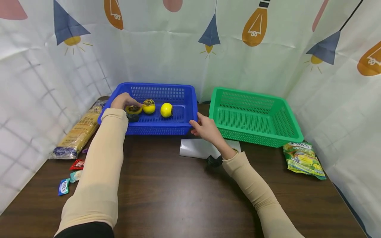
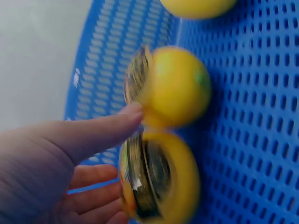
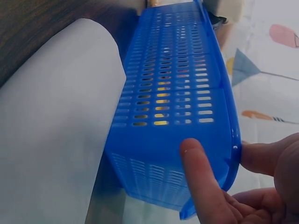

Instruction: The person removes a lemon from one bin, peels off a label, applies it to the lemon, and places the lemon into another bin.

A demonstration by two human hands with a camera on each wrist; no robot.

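Observation:
My left hand [image 1: 123,100] reaches into the left end of a blue basket [image 1: 160,129]. Its thumb stretches over a yellow ring-like thing [image 2: 187,177] with a black-and-gold band and a dark middle, and the other fingers end at its side. Right beside the thumb tip is a round yellow thing [image 2: 180,86] with a dark patterned top. A third yellow round thing [image 1: 166,110] lies farther right in the basket. My right hand [image 1: 206,128] holds the basket's near right corner, thumb and finger on two sides of it.
A green basket [image 1: 253,135] stands at the right. White sheet [image 1: 193,148] lies under my right forearm. A green-yellow bag [image 1: 305,160] is at far right; a long golden packet [image 1: 80,130] and small red [image 1: 78,164] and blue [image 1: 63,187] packets lie left. A patterned curtain [image 1: 169,49] hangs behind.

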